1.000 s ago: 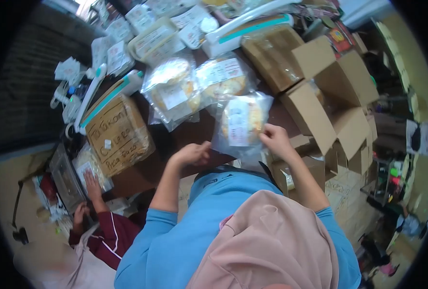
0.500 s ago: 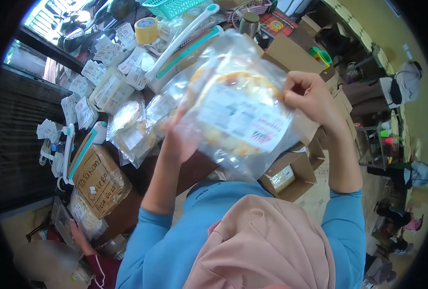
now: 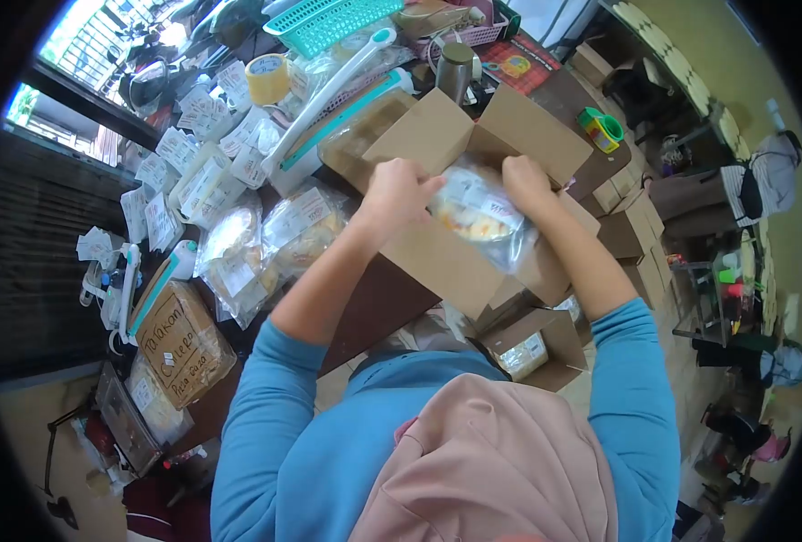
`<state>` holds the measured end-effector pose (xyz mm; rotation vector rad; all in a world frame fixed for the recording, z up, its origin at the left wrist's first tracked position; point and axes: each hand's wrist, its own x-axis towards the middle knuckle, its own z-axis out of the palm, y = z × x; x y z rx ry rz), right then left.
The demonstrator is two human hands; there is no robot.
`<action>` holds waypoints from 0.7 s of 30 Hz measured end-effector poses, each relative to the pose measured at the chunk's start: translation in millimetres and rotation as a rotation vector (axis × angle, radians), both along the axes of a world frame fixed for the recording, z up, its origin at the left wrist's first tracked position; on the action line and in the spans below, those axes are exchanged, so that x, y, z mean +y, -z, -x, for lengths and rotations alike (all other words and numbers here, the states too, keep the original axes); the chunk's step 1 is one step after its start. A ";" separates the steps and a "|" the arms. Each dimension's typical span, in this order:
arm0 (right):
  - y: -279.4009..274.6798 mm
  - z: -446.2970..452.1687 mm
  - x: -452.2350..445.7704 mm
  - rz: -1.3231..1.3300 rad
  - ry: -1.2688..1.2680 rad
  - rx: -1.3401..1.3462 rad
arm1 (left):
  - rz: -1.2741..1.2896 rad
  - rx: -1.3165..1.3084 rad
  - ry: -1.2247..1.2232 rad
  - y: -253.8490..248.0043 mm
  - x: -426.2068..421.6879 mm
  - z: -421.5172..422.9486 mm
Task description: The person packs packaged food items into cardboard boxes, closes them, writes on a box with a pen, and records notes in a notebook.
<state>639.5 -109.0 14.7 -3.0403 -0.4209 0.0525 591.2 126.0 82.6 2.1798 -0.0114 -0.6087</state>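
Observation:
A bagged pizza (image 3: 478, 212) in clear plastic with a white label lies tilted in the mouth of an open cardboard box (image 3: 446, 266). My left hand (image 3: 399, 191) is closed at the bag's left edge, its fingertips partly hidden. Curled over the bag's upper right side, my right hand (image 3: 529, 188) grips the plastic close to the box's right wall. The box flaps stand spread around both hands. The lower part of the box's inside is hidden by the bag.
More bagged pizzas (image 3: 303, 221) lie on the dark table left of the box. Behind them are a white-and-teal bag sealer (image 3: 333, 104), a tape roll (image 3: 269, 79), paper slips and a teal basket (image 3: 329, 25). Another open carton (image 3: 545, 348) stands below; a metal tumbler (image 3: 455, 72) stands behind.
The bagged pizza has gone from being held up before me down into the open box, and both hands moved with it. The co-worker's hand at lower left has left view.

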 end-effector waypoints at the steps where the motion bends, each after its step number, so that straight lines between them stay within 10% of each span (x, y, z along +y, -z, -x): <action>1: 4.9 5.1 4.7 0.006 -0.028 -0.020 | -0.200 -0.752 -0.038 10.8 3.8 10.0; 6: -27.4 34.0 18.9 0.196 -0.039 -0.041 | 0.125 -0.351 -0.301 -16.0 34.8 56.2; 8: -36.1 42.0 17.0 0.289 -0.171 0.502 | 0.217 -0.233 -0.397 -6.6 48.6 73.8; 12: 25.6 7.0 2.5 0.597 -0.566 0.741 | 0.205 0.033 -0.484 36.2 83.4 120.5; 18: -135.8 73.8 92.1 -0.817 -0.103 0.522 | -0.014 0.294 -0.731 124.6 152.7 178.6; 21: -141.7 143.5 143.9 -1.029 -0.453 0.644 | 0.018 0.100 -0.923 142.6 190.3 180.3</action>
